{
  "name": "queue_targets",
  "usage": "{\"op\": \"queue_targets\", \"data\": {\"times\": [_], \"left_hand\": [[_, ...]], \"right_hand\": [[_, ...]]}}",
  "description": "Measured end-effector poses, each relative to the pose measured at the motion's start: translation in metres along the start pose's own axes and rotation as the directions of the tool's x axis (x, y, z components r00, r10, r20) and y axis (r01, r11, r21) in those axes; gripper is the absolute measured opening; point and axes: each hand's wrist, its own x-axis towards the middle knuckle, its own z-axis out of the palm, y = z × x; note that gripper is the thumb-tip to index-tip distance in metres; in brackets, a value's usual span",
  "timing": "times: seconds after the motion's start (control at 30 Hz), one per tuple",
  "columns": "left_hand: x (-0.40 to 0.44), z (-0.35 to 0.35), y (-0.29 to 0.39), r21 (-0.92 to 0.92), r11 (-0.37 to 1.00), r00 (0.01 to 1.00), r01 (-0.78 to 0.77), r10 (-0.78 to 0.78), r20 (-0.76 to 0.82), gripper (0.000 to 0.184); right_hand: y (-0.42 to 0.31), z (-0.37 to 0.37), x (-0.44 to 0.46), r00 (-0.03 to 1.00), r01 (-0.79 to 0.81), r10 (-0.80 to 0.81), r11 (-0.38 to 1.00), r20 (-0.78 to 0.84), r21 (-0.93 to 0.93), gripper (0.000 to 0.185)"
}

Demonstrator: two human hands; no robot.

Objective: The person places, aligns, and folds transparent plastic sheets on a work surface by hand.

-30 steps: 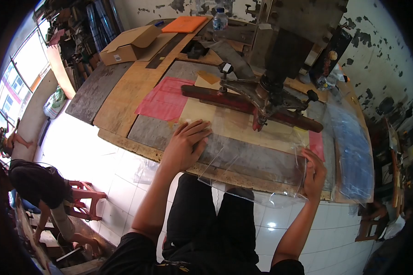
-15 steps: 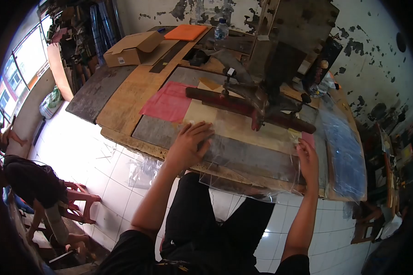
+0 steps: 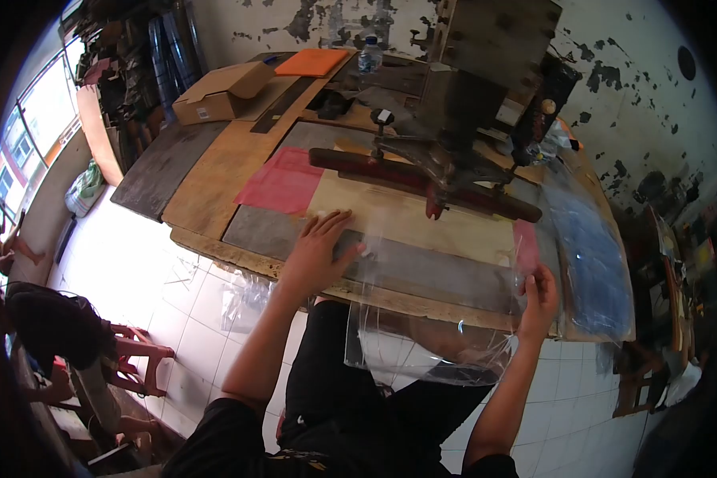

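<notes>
A clear plastic sheet lies partly on the worktable and hangs over its front edge above my lap. At its right edge, my right hand is closed, with thumb and fingers pinching the plastic. My left hand rests with fingers stretched out at the left end of a cream-coloured strip, its thumb near the sheet's left edge. Pink pieces flank the strip on both sides. Across it, a long dark red press bar sits under a heavy machine head.
A stack of bluish clear plastic lies at the table's right. Toward the back left are an open cardboard box, an orange folder and a water bottle. A seated person is at lower left beside a red stool.
The plastic sheet has slid toward me and hangs lower over the front edge. My right hand has come down and nearer with it. My left hand's thumb has spread away from the fingers.
</notes>
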Motion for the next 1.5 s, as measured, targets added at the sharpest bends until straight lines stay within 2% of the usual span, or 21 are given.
{"op": "queue_targets", "data": {"times": [0.03, 0.17, 0.2, 0.23, 0.27, 0.33, 0.53, 0.77, 0.87, 1.1, 1.17, 1.23, 1.37, 1.43, 1.47, 1.5], "left_hand": [[0.001, 0.003, 0.001, 0.098, 0.993, 0.998, -0.061, 0.061, -0.002, 0.04], [0.003, 0.012, 0.015, -0.022, 0.989, 0.989, -0.149, 0.15, 0.018, 0.044], [0.005, 0.002, 0.031, -0.271, 0.961, 0.995, 0.058, -0.033, 0.097, 0.042], [0.006, -0.002, 0.041, -0.479, 0.834, 0.958, 0.273, -0.19, 0.215, 0.04], [0.007, 0.004, 0.037, -0.48, 0.832, 0.957, 0.277, -0.195, 0.215, 0.04], [0.01, 0.015, 0.027, -0.788, 0.583, 0.98, 0.197, -0.095, 0.175, 0.032], [0.007, 0.016, 0.033, -0.829, 0.519, 0.978, 0.207, -0.113, 0.173, 0.024], [0.007, 0.017, 0.032, -0.82, 0.537, 0.98, 0.201, -0.108, 0.169, 0.028], [0.006, 0.019, 0.032, -0.852, 0.489, 0.982, 0.187, -0.126, 0.143, 0.028], [0.006, 0.013, 0.035, -0.82, 0.534, 0.978, 0.207, -0.136, 0.158, 0.028], [0.006, 0.012, 0.034, -0.811, 0.539, 0.973, 0.228, -0.144, 0.178, 0.028], [0.005, 0.013, 0.034, -0.734, 0.642, 0.974, 0.223, -0.169, 0.149, 0.028], [0.003, 0.007, 0.046, -0.683, 0.682, 0.964, 0.262, -0.212, 0.158, 0.026], [-0.001, 0.01, 0.043, -0.613, 0.758, 0.971, 0.223, -0.228, 0.071, 0.028], [-0.001, 0.011, 0.039, -0.568, 0.753, 0.94, 0.333, -0.311, 0.139, 0.041], [-0.001, 0.012, 0.041, -0.57, 0.754, 0.944, 0.325, -0.3, 0.142, 0.041]], "right_hand": [[0.009, -0.003, -0.005, 1.0, 0.015, -0.014, 0.998, -0.021, 0.067, 0.036], [0.01, -0.007, -0.011, 0.995, 0.087, -0.075, 0.979, -0.073, 0.186, 0.035], [0.011, -0.007, -0.012, 0.995, 0.084, -0.072, 0.98, -0.072, 0.182, 0.035], [0.011, -0.006, -0.012, 0.994, 0.087, -0.073, 0.979, -0.084, 0.186, 0.035], [0.012, -0.004, -0.011, 0.993, 0.092, -0.074, 0.977, -0.096, 0.193, 0.035], [0.008, 0.0, -0.012, 0.992, 0.057, -0.037, 0.984, -0.12, 0.166, 0.035], [0.017, -0.005, -0.014, 0.988, 0.004, 0.016, 0.992, -0.152, 0.127, 0.035], [0.01, 0.003, -0.013, 0.983, 0.014, -0.003, 0.998, -0.184, 0.06, 0.032], [0.012, 0.0, -0.014, 0.988, 0.02, -0.01, 0.998, -0.154, 0.066, 0.032], [0.009, 0.001, -0.013, 0.991, 0.009, 0.001, 0.997, -0.136, 0.076, 0.032], [0.011, 0.001, -0.013, 0.987, -0.001, 0.003, 1.0, -0.159, 0.016, 0.034], [0.011, 0.001, -0.017, 0.983, 0.013, -0.013, 1.0, -0.182, -0.001, 0.034], [0.015, 0.0, -0.021, 0.978, 0.026, -0.022, 1.0, -0.208, 0.015, 0.033], [0.006, 0.004, -0.025, 0.97, 0.023, -0.019, 1.0, -0.241, 0.013, 0.033], [-0.003, 0.007, -0.03, 0.97, 0.02, -0.018, 1.0, -0.243, 0.008, 0.032], [-0.012, 0.011, -0.034, 0.97, 0.018, -0.016, 1.0, -0.244, 0.004, 0.032]]}}
